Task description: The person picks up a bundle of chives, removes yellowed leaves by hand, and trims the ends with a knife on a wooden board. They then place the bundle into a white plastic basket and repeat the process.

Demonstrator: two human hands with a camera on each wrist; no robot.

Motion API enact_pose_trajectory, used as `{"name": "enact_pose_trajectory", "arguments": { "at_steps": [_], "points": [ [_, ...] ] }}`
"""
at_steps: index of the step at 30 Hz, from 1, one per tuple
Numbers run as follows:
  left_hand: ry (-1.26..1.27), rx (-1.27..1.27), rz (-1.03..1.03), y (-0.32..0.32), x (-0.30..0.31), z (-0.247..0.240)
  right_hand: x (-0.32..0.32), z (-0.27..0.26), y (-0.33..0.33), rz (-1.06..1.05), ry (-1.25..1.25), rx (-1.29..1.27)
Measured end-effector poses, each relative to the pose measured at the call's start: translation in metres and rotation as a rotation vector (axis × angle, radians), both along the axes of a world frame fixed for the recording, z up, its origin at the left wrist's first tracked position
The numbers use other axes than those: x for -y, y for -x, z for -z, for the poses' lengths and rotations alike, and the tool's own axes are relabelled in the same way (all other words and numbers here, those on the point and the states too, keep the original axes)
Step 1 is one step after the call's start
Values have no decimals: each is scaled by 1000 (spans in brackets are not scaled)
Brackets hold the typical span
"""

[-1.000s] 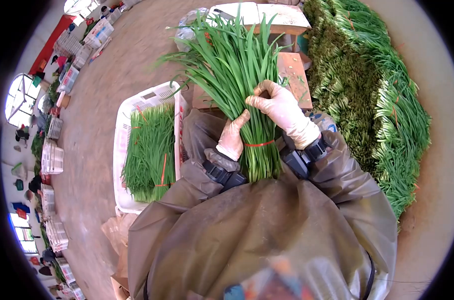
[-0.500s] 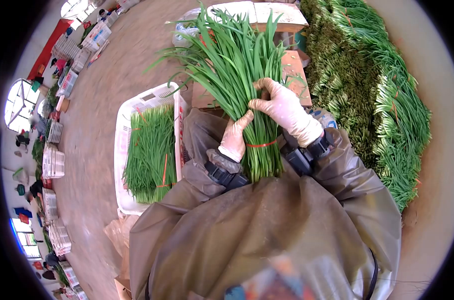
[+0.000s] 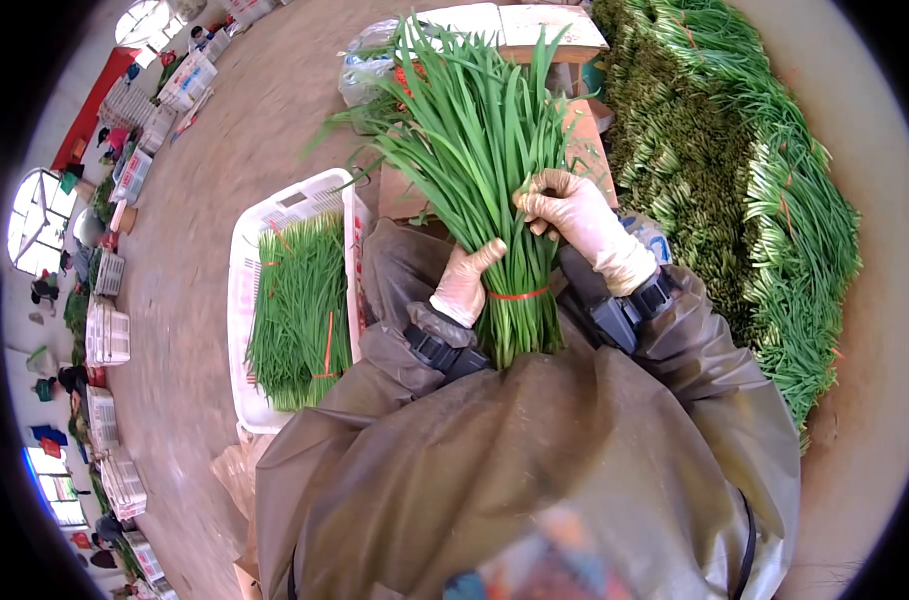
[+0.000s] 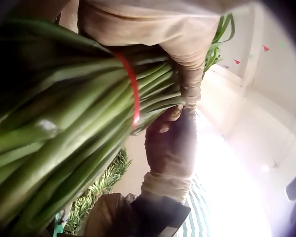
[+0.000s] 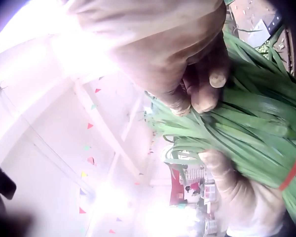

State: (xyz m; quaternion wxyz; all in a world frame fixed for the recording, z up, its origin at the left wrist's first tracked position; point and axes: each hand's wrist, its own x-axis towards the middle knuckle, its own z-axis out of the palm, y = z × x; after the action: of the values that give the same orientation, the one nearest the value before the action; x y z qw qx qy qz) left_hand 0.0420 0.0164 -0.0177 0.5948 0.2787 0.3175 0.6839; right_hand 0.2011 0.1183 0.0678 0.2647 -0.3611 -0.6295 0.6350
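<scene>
A large bunch of garlic chives (image 3: 495,180) stands upright before my body, its leaves fanning out at the top. An orange-red band (image 3: 518,295) ties it near the stem end, also seen as a red strip (image 4: 132,89) in the left wrist view. My gloved left hand (image 3: 465,282) grips the bunch from the left just above the band, thumb across the front. On the right side, higher up, my gloved right hand (image 3: 580,222) pinches at the leaves between thumb and curled fingertips. In the right wrist view these fingertips (image 5: 205,101) are right at the leaves.
A white plastic crate (image 3: 245,260) with banded bunches (image 3: 300,310) stands at my left. Further chives (image 3: 805,220) are heaped along the right wall. Ahead are a low wooden board (image 3: 590,150), a white-topped stand (image 3: 555,28) and a plastic bag (image 3: 367,70). People and crates line the far left.
My right hand has drawn slightly right, away from the left thumb, its fingers still at the leaves. The left hand keeps its grip on the bunch.
</scene>
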Motion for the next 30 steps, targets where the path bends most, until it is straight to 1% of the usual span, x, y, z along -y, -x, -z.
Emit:
{"name": "enact_pose_trajectory", "arguments": {
  "at_steps": [1,2,4,5,6,8,9,10,12,13,14,15,16,17,19,20,22,23,25,26,27,28,30],
  "points": [
    [-18,-8,44,0,2,-1,0,-1,-2,-7,-21,9],
    [-22,-7,42,-1,2,-3,-1,0,-2,-9,-24,10],
    [-29,-119,61,-5,2,-6,-7,8,-4,12,-198,6],
    [-7,-164,51,-3,0,-1,-8,8,-6,54,-537,176],
    [-12,-200,51,-5,-1,-5,-4,0,-9,82,-755,264],
    [-42,-242,4,-8,-6,3,-7,15,-9,73,-606,125],
    [-51,-162,26,-9,-7,0,-9,18,-11,-14,-344,-50],
    [-36,-155,76,-11,-3,-14,1,3,-11,47,-41,-214],
    [-42,-134,80,-12,-1,-20,-14,6,-14,150,186,-642],
    [-49,-156,81,-12,-1,-18,-26,1,-19,148,225,-752],
    [-31,-146,89,-11,1,-19,-37,-4,-29,134,174,-776],
    [-20,-146,80,-11,2,-19,-46,-10,-39,183,-124,-451],
    [-10,-147,72,-12,2,-19,-53,-22,-44,245,-316,-254],
    [-16,-151,74,-13,2,-18,-58,-35,-44,310,-505,-121],
    [13,-113,110,-11,1,-17,-66,-65,-35,381,-859,17],
    [0,-143,89,-12,1,-18,-66,-84,-28,404,-1055,78],
    [8,-141,93,-13,2,-16,-69,-112,-3,370,-1409,219],
    [7,-149,90,-13,3,-17,-78,-116,12,363,-1515,325],
    [-6,-151,92,-14,5,-21,-110,-107,34,297,-1640,633],
    [2,-174,75,-14,6,-16,-121,-107,40,317,-1623,706],
    [-4,-149,106,-14,8,-19,-131,-110,36,389,-1511,653],
    [-14,-121,132,-12,8,-22,-142,-118,28,478,-1354,528],
    [-3,-119,97,-4,10,-13,-155,-134,-1,593,-1012,236]
  ]
}}
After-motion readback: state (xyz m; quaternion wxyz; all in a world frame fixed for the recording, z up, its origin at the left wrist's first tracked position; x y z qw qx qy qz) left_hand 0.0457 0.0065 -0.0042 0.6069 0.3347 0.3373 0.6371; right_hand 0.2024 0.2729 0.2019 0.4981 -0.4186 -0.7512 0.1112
